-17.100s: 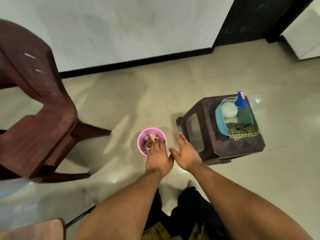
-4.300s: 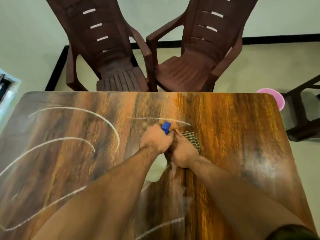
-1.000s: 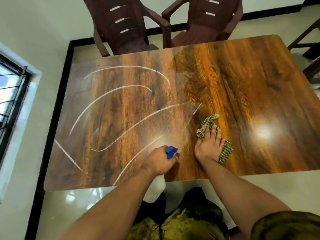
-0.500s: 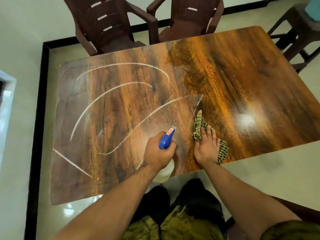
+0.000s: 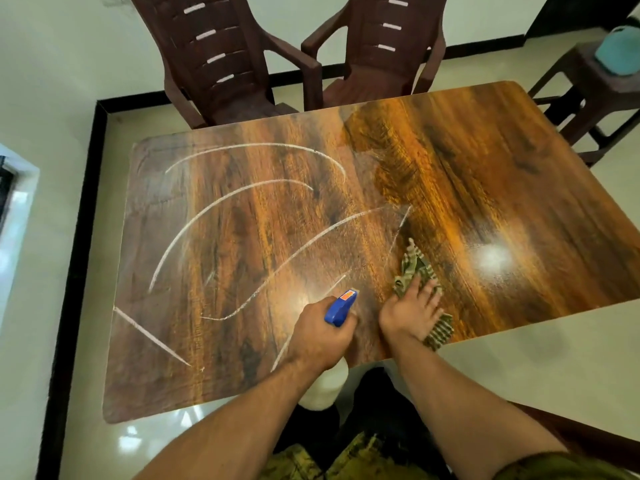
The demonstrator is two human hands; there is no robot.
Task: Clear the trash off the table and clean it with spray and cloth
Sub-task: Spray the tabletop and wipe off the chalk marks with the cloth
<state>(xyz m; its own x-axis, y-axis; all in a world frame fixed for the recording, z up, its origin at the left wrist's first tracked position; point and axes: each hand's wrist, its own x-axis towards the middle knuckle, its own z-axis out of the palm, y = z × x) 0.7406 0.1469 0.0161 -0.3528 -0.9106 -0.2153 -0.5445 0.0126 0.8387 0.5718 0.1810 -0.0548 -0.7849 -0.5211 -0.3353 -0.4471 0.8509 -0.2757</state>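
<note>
A glossy wooden table (image 5: 485,188) fills the view, its left half crossed by white chalk-like curves (image 5: 221,209). My left hand (image 5: 320,336) grips a spray bottle (image 5: 341,306) with a blue trigger head and white body, held above the near table edge with the nozzle pointing away from me over the marks. My right hand (image 5: 410,311) presses with straight fingers on a green checked cloth (image 5: 414,268) lying on the table just right of the bottle. The right half of the table shows no marks.
Two brown plastic chairs (image 5: 221,60) (image 5: 384,50) stand at the far side. A dark stool (image 5: 595,88) carrying a teal tub (image 5: 620,50) is at the far right. A window frame edges the left wall.
The spray bottle's nozzle has risen and points out over the marks. My right hand and the cloth stayed near the same spot. The view shifted slightly right.
</note>
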